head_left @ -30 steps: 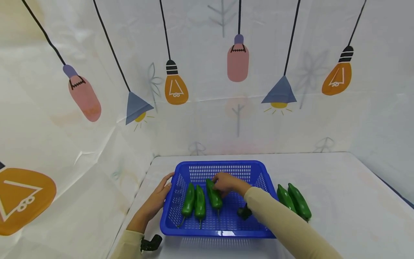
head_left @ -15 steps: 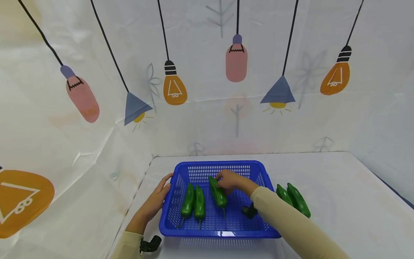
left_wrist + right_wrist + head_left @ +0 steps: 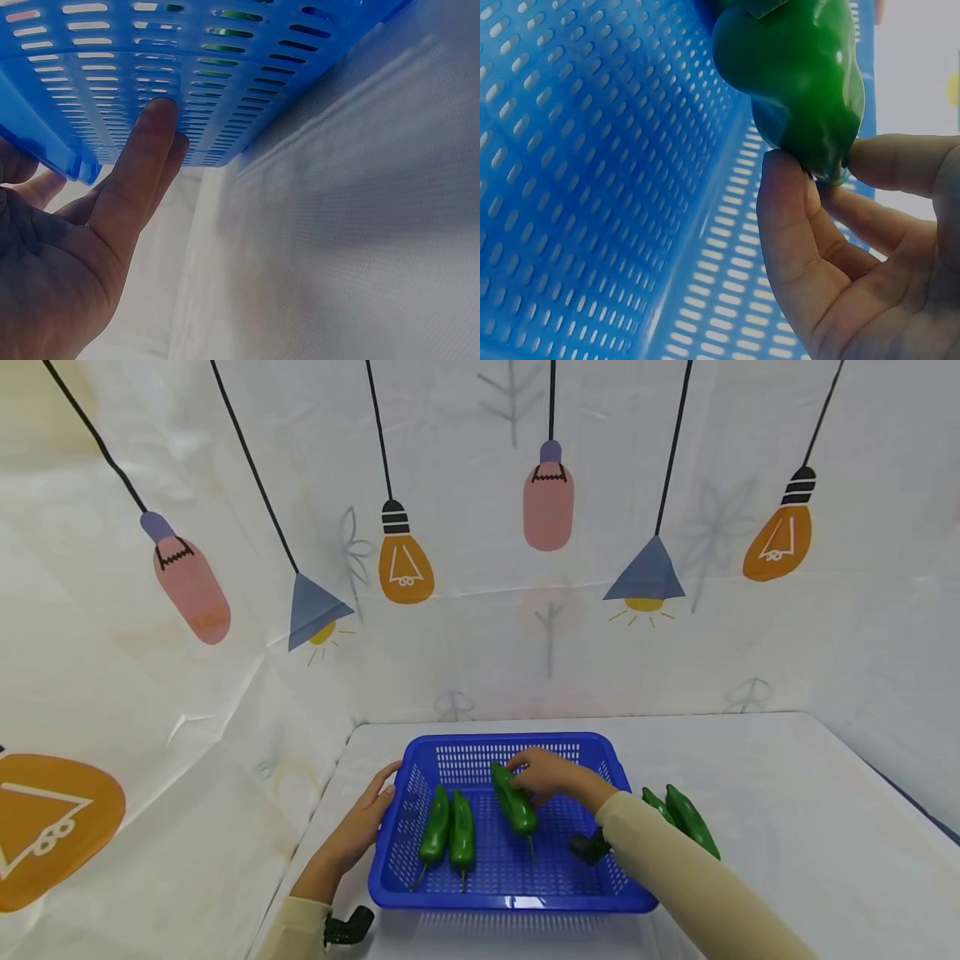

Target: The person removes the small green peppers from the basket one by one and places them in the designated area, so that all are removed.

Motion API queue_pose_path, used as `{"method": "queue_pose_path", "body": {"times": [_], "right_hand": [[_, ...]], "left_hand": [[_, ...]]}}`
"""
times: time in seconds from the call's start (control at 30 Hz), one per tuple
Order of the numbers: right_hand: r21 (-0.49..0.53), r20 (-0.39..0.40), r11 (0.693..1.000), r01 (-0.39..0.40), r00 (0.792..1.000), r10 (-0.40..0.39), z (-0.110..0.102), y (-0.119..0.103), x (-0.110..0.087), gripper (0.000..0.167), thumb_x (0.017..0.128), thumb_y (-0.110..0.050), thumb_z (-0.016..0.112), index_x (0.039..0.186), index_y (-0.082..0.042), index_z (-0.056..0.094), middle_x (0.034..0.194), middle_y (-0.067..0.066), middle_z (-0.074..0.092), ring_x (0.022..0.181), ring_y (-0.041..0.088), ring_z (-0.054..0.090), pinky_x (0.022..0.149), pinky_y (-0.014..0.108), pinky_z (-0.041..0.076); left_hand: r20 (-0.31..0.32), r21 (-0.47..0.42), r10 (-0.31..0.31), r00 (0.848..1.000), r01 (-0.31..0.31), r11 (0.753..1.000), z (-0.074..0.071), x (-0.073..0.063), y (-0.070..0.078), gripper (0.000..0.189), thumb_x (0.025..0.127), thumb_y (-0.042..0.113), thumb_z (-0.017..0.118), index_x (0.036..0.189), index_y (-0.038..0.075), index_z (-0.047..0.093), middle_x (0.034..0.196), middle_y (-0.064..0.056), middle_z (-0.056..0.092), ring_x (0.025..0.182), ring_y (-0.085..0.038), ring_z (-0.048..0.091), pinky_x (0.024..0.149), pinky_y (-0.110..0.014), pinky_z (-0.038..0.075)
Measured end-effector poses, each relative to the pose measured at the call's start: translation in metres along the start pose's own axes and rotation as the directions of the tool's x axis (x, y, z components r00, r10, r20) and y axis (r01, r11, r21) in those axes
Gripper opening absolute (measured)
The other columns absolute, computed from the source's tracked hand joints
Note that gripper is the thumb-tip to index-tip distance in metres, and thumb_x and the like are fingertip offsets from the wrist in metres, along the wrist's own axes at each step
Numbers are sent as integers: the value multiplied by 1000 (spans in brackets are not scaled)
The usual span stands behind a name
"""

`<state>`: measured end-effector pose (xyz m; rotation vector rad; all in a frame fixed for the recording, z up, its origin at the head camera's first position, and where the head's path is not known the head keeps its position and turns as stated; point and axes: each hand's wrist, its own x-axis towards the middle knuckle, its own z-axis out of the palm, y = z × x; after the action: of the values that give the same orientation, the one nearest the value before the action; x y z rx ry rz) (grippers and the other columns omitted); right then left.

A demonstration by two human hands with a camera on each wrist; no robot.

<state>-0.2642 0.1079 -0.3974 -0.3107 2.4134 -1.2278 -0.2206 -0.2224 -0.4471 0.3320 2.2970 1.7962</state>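
Observation:
A long green chili pepper [image 3: 516, 806] is pinched near its far end by my right hand [image 3: 549, 773], inside the blue plastic basket [image 3: 517, 903]. In the right wrist view the thumb and fingertips [image 3: 784, 180] meet around the narrow tip of this pepper [image 3: 802, 82]. Two more green peppers, a left one [image 3: 435, 828] and its neighbour [image 3: 462, 835], lie side by side in the basket's left half, stems towards me. My left hand [image 3: 363, 820] rests against the basket's left side; in the left wrist view, nearly straight fingers [image 3: 150, 142] touch the slotted outer wall [image 3: 202, 97].
Right of the basket, green peppers [image 3: 693, 818] lie on the white table [image 3: 787, 827], partly hidden by my right sleeve [image 3: 690, 877]. Behind the table hangs a white sheet [image 3: 465, 643] printed with lamps. Black wrist devices [image 3: 350, 925] are on both arms.
My right hand has moved the pinched pepper right and slightly away from me, widening the gap to the other two peppers. The left hand and the basket have stayed put.

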Motion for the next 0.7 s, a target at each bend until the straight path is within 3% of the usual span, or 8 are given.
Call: {"method": "queue_pose_path", "body": {"times": [0.33,0.7], "right_hand": [[23,-30,1000,-8,1000,9,-11,9,-6,41,93,-3,64,133,5,61,116,20,64,90,30,69,70,41,59],[43,-29,999,20,999,-18,-25,16,-15,41,95,-5,64,134,5,60,114,19,64,88,28,68,69,42,59]], "left_hand": [[1,-3,-5,1000,5,1000,0,0,1,49,113,33,30,161,23,20,146,-28,44,113,-36,59,85,-49,53],[-13,13,1,1000,-1,1000,1,0,0,48,114,31,30,160,22,22,149,-28,42,118,-38,57,90,-54,50]]}}
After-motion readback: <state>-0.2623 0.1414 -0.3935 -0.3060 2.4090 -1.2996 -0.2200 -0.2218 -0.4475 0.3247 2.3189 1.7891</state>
